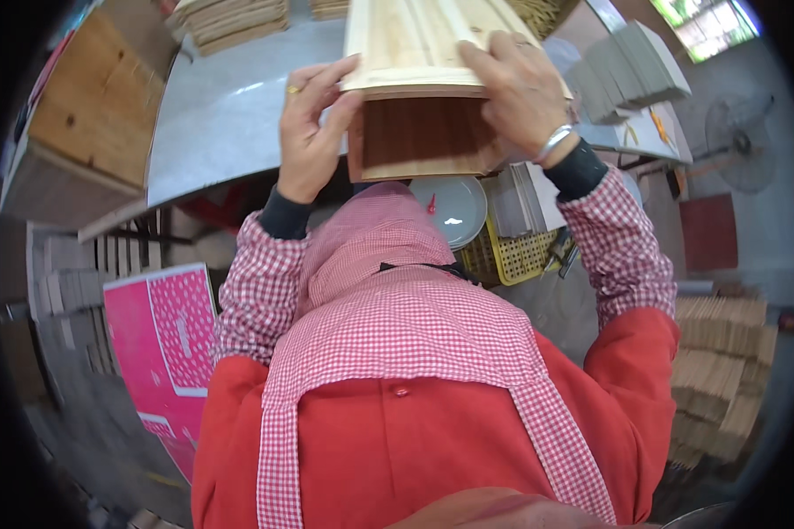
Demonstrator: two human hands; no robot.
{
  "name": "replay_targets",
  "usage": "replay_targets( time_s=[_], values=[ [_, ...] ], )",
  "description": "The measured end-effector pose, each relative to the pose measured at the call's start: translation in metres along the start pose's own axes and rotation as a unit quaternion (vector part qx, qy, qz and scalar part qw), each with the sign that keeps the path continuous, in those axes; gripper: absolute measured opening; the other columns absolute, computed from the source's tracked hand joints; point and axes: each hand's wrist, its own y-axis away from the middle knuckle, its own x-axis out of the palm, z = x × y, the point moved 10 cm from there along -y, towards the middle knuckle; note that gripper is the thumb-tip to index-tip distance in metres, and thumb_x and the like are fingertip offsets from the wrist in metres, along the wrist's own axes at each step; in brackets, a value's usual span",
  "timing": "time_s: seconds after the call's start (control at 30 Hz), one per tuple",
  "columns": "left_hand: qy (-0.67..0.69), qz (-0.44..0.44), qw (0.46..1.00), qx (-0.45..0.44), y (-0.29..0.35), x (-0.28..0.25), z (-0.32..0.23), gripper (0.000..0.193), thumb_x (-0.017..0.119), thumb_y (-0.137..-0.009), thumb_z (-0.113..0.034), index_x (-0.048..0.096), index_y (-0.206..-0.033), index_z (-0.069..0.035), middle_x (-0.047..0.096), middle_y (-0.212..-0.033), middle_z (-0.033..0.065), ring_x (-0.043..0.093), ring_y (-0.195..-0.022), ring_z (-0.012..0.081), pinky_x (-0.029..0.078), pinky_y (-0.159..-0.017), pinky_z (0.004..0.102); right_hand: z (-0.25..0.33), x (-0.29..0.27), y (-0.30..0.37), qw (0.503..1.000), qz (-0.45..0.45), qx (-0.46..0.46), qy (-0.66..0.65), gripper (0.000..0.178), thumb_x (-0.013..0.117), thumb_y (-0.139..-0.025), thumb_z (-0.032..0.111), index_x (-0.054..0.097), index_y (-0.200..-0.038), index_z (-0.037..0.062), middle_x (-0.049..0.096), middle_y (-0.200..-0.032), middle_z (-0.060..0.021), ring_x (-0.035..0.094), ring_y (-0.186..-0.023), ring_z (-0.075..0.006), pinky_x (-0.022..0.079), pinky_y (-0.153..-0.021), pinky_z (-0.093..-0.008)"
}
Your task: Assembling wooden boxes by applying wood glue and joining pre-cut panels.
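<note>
A pale wooden box (415, 48) sits at the front edge of the table, its open end facing me and showing a darker reddish-brown inside. The front edge of its top board carries a thin strip of wood. My left hand (311, 128) pinches the left front corner of that board between thumb and fingers. On the right side, my right hand (522, 97) grips the box, with bent fingers resting on the top and the thumb lower down near the opening. Both hands touch the wood. The far end of the box runs out of the picture.
The grey table (229, 115) carries stacked wooden boards (234, 22) at the back and grey blocks (631, 70) at right. A large wooden box (88, 115) stands left. Below are a round plate (454, 212), a yellow basket (525, 256) and a pink carton (163, 344).
</note>
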Motion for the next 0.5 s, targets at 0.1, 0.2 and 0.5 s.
replay_targets(
  time_s=[0.1, 0.2, 0.5],
  values=[
    [-0.015, 0.008, 1.000, -0.005, 0.000, 0.002, -0.003, 0.032, 0.059, -0.090, -0.007, 0.059, -0.122, -0.003, 0.049, -0.111, 0.0045, 0.050, -0.094, 0.0105, 0.045, -0.080, 0.0226, -0.003, 0.007, 0.004, 1.000, 0.000, 0.021, -0.011, 0.045, 0.062, -0.061, -0.002, 0.060, -0.105, 0.0088, 0.052, -0.082, -0.0089, 0.056, -0.083, -0.0279, 0.046, -0.070, -0.0364],
    [-0.055, 0.008, 0.998, -0.002, 0.000, 0.002, -0.006, 0.032, 0.057, -0.092, -0.006, 0.058, -0.124, -0.003, 0.048, -0.112, 0.0041, 0.049, -0.096, 0.0095, 0.045, -0.080, 0.0227, -0.001, 0.003, 0.010, 0.997, -0.056, 0.016, -0.042, 0.040, 0.062, -0.062, -0.001, 0.061, -0.101, 0.0078, 0.053, -0.084, -0.0088, 0.056, -0.082, -0.0278, 0.045, -0.069, -0.0370],
    [-0.154, 0.035, 0.988, 0.005, -0.003, -0.003, -0.015, 0.032, 0.053, -0.094, -0.007, 0.056, -0.125, -0.003, 0.047, -0.127, 0.0090, 0.049, -0.110, 0.0169, 0.042, -0.091, 0.0269, -0.059, -0.039, 0.069, 0.954, -0.161, 0.079, -0.239, 0.043, 0.067, -0.076, 0.006, 0.060, -0.118, 0.0032, 0.061, -0.110, -0.0151, 0.058, -0.104, -0.0284, 0.045, -0.089, -0.0346]
  ],
)
